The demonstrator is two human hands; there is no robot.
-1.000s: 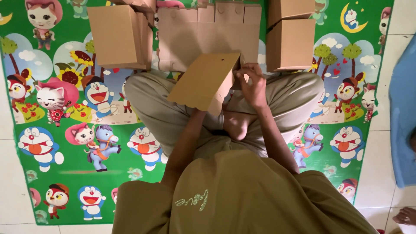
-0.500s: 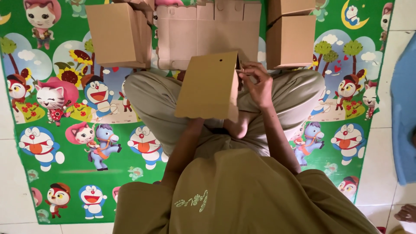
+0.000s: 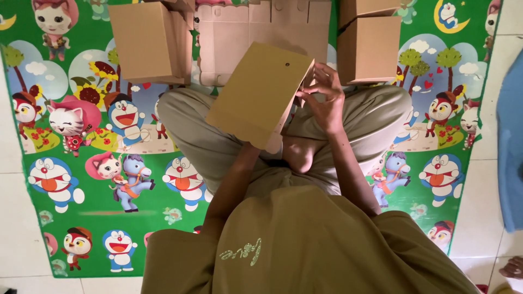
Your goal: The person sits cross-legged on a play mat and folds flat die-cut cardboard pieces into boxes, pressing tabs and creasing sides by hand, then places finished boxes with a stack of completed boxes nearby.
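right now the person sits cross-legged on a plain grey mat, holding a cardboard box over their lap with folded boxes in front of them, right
Not quite: the mat is not plain grey. The head view shows it green and covered in colourful cartoon characters. The rest holds: the person sits cross-legged, the cardboard box is held over their lap with the right hand at its edge, and folded boxes stand in front.

Green cartoon-print play mat point(image 3: 81, 179) spread over pale floor tiles point(image 3: 13, 218), daylight
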